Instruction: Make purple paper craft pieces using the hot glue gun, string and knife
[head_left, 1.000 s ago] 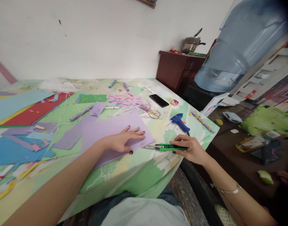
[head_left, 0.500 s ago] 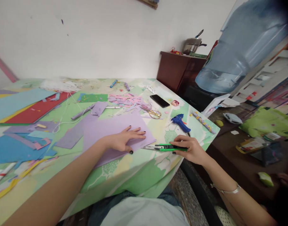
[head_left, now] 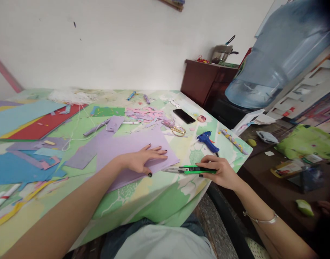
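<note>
A light purple sheet [head_left: 154, 138] of craft foam or paper lies near the table's front edge. My left hand [head_left: 141, 158] rests flat on it with fingers spread. My right hand [head_left: 217, 171] grips a green and black utility knife [head_left: 191, 169] by its handle, to the right of the sheet. The knife's blade is out and points left, its tip by the sheet's lower right edge; I cannot tell whether it touches. Beyond the sheet lie gold-handled scissors [head_left: 178, 131], and a blue hot glue gun [head_left: 208, 141] is above my right hand.
A black phone [head_left: 184, 116] and a decorated stick [head_left: 233, 141] lie on the right. Pink and purple scraps [head_left: 145, 114] are heaped at the back. Coloured sheets [head_left: 46, 126], white string [head_left: 73, 96] and markers [head_left: 4, 198] spread over the left. A water bottle [head_left: 278, 61] stands beyond the table.
The view has shifted slightly. Both hands hold nearly the same positions, and the knife's blade seems to reach a little farther left than before.
</note>
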The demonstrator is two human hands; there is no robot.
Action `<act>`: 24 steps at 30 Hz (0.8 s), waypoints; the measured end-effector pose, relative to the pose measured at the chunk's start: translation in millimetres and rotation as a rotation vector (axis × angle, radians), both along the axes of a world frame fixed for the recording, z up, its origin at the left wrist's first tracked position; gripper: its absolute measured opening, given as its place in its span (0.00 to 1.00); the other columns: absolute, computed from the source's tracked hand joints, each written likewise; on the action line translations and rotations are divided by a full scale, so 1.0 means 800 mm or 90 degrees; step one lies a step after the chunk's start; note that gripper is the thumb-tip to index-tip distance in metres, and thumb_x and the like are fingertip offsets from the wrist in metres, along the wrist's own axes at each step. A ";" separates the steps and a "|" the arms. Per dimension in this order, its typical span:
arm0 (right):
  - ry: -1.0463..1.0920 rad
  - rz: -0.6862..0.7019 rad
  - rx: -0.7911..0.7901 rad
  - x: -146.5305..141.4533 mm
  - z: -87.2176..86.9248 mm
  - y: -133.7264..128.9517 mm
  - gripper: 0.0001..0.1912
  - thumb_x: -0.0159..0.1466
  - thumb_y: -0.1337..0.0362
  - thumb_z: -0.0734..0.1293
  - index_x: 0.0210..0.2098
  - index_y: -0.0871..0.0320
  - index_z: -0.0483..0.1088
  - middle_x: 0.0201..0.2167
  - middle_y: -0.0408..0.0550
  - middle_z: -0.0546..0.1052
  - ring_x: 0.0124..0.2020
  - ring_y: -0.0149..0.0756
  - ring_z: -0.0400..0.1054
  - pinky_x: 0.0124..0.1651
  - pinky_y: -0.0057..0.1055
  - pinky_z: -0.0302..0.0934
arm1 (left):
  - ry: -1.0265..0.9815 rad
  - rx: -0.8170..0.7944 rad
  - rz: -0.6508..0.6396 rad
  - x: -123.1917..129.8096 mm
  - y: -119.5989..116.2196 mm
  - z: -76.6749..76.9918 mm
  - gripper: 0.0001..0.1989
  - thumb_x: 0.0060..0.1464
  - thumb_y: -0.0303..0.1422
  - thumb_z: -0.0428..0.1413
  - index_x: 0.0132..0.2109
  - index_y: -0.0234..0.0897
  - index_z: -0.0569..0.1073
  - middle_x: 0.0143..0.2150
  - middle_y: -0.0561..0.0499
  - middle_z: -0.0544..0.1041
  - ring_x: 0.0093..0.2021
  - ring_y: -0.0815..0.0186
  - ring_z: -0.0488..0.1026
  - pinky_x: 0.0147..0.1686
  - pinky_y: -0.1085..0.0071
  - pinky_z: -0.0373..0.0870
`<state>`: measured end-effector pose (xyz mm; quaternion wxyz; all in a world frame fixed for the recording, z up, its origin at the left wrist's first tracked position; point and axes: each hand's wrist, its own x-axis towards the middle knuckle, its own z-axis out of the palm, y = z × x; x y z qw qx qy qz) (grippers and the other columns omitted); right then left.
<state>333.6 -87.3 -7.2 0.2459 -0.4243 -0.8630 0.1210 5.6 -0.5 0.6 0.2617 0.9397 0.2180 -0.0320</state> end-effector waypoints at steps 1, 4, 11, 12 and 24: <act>0.000 0.002 0.001 0.000 0.000 0.000 0.15 0.57 0.64 0.68 0.44 0.56 0.75 0.37 0.52 0.75 0.35 0.37 0.72 0.37 0.31 0.66 | 0.003 -0.002 -0.003 0.000 0.000 0.001 0.38 0.49 0.34 0.57 0.65 0.48 0.51 0.69 0.49 0.46 0.68 0.54 0.36 0.62 0.44 0.30; -0.001 0.000 0.002 0.004 -0.001 0.000 0.15 0.57 0.64 0.68 0.45 0.56 0.75 0.37 0.52 0.75 0.35 0.37 0.71 0.37 0.31 0.67 | 0.013 -0.008 -0.010 -0.002 0.002 0.004 0.39 0.48 0.35 0.57 0.65 0.47 0.51 0.69 0.48 0.45 0.68 0.54 0.36 0.62 0.45 0.30; 0.007 -0.043 0.024 0.011 -0.007 -0.001 0.14 0.58 0.64 0.68 0.44 0.56 0.75 0.37 0.52 0.75 0.35 0.38 0.72 0.37 0.32 0.67 | 0.022 -0.025 -0.022 -0.009 0.005 0.001 0.43 0.45 0.34 0.60 0.66 0.48 0.49 0.69 0.48 0.44 0.68 0.54 0.35 0.62 0.46 0.30; 0.008 -0.042 0.019 0.009 -0.007 -0.001 0.15 0.58 0.63 0.68 0.44 0.56 0.75 0.37 0.52 0.75 0.35 0.38 0.72 0.37 0.32 0.67 | 0.020 -0.026 -0.019 -0.009 0.005 0.000 0.44 0.45 0.34 0.60 0.66 0.48 0.48 0.69 0.48 0.44 0.68 0.54 0.35 0.62 0.46 0.30; 0.000 -0.009 0.010 -0.009 -0.004 -0.002 0.16 0.58 0.64 0.67 0.46 0.55 0.74 0.37 0.52 0.75 0.34 0.37 0.71 0.35 0.31 0.67 | -0.011 -0.036 -0.019 -0.009 0.005 -0.003 0.40 0.47 0.36 0.58 0.65 0.49 0.50 0.69 0.48 0.46 0.68 0.53 0.36 0.62 0.45 0.29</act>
